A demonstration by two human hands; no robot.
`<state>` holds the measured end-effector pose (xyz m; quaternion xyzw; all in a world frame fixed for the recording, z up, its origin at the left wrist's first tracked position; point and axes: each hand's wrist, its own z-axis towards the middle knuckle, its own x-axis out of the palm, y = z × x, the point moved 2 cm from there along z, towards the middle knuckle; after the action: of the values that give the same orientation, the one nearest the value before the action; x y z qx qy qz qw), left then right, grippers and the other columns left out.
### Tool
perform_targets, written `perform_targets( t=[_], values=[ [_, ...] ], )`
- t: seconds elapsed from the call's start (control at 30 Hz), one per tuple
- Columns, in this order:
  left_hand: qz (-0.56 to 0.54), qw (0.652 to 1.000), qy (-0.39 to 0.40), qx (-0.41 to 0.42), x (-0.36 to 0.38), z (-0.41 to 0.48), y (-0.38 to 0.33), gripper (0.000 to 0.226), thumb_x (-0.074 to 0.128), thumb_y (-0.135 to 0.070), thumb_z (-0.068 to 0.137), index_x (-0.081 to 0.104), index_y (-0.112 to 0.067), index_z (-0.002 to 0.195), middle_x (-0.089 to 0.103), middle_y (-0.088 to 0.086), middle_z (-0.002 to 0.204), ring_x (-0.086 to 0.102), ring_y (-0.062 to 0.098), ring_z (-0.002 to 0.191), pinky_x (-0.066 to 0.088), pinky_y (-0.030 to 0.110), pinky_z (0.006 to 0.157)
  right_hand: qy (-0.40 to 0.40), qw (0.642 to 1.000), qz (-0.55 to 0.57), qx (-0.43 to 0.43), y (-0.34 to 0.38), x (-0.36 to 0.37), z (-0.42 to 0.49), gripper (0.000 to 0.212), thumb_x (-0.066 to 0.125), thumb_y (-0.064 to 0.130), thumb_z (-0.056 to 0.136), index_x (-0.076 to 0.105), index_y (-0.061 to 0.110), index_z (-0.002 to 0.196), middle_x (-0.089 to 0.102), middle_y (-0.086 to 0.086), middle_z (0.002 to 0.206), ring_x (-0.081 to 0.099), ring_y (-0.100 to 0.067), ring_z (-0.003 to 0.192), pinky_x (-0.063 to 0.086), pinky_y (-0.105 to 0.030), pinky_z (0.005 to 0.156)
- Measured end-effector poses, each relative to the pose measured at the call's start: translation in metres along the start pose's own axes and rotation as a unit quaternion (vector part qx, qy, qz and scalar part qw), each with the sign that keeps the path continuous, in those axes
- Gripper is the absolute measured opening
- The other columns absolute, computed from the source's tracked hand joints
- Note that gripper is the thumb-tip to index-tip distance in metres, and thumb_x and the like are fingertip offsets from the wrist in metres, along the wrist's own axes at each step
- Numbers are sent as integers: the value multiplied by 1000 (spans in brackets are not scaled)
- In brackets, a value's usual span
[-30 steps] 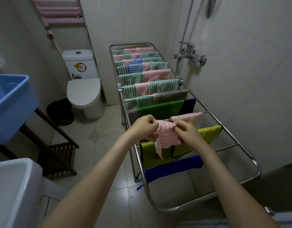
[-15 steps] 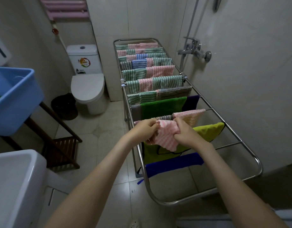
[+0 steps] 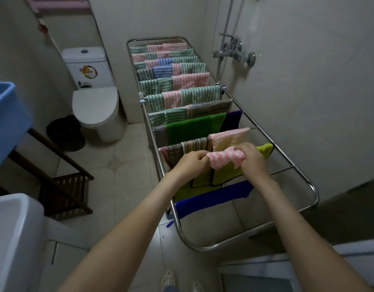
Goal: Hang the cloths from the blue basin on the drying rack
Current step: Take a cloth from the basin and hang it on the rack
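Observation:
A pink-and-white striped cloth [image 3: 223, 158] is stretched between my two hands above the near half of the steel drying rack [image 3: 311, 187]. My left hand [image 3: 191, 162] pinches its left edge and my right hand [image 3: 252, 158] grips its right end. Beneath it hang a yellow-green cloth [image 3: 205, 182] and a blue cloth [image 3: 213, 197]. Several striped green, pink, blue and grey cloths fill the far rails. The blue basin [image 3: 6, 125] sits at the left edge on a wooden stand; its inside is hidden.
A white toilet [image 3: 95, 104] and a black bin [image 3: 64, 133] stand left of the rack. A white sink [image 3: 11, 234] is at the near left. The shower tap [image 3: 234, 50] juts from the right wall. Bare rails remain at the rack's near end.
Both hands have spread apart and pulled the bunched pink cloth out sideways. The view has shifted a little lower and closer to the rack.

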<state>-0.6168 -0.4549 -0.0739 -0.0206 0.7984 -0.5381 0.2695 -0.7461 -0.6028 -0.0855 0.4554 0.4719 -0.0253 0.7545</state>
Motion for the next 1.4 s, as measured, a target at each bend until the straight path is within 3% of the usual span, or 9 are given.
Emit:
perform_targets(
  t=[0.13,0.3,0.43,0.53,0.67,0.9,1.07,1.17,1.4],
  values=[
    [45,996,76,-15,24,5,5,30,51,-33,92,68,-18,112,62,3,123,62,23,105,50,45,95,-32,997,-72,15,-44,-1,-16,22,48,-14,78,67,-5,86,59,-20,101,50,-32,97,26,-21,74],
    [-93,982,124,-105,49,4,3,40,42,-35,100,64,-2,106,71,14,99,68,21,93,56,29,85,-32,988,-148,9,-63,-7,-43,17,56,-12,70,66,-2,79,62,-17,87,52,-36,88,34,-33,66],
    [-3,970,169,-175,60,3,12,52,36,-42,101,62,2,109,72,12,94,70,21,87,58,26,76,254,911,-313,84,-76,8,-55,32,53,20,89,59,20,121,41,-8,136,34,-33,124,30,-37,100],
    [87,953,223,-187,65,3,22,45,43,-39,99,62,-2,115,70,9,103,68,18,87,57,27,80,349,885,-262,162,-83,14,-60,22,53,26,89,61,27,109,40,-6,133,34,-32,127,29,-41,106],
    [135,950,223,-169,66,5,28,39,47,-38,98,64,-8,115,69,6,105,67,17,95,56,29,86,167,943,32,286,-85,9,-59,13,53,3,86,47,14,84,55,-6,91,54,-21,89,40,-27,65],
    [122,967,189,-118,58,4,32,28,53,-27,96,66,-10,114,70,5,102,67,14,92,56,25,83,25,877,282,388,-91,23,-53,32,65,12,87,51,-3,112,64,-12,89,59,-13,68,44,-17,47],
    [97,977,163,-102,50,7,29,13,59,-18,92,67,-11,100,70,6,96,69,14,88,57,24,79,17,871,294,394,-97,26,-53,18,59,15,92,56,8,108,58,-6,82,49,-11,65,37,-22,54],
    [124,971,160,-129,50,10,26,4,62,-11,89,64,-11,93,71,9,92,71,17,82,59,26,74,-52,903,216,368,-101,23,-53,11,60,16,86,58,6,83,54,-12,79,45,-20,69,31,-28,60],
    [190,949,214,-129,56,15,25,42,69,-7,81,48,-17,116,65,8,97,68,17,79,60,27,68,-105,937,211,258,-81,5,-36,14,53,9,85,44,9,74,38,-5,67,33,-15,61,25,-32,53]
  ],
)
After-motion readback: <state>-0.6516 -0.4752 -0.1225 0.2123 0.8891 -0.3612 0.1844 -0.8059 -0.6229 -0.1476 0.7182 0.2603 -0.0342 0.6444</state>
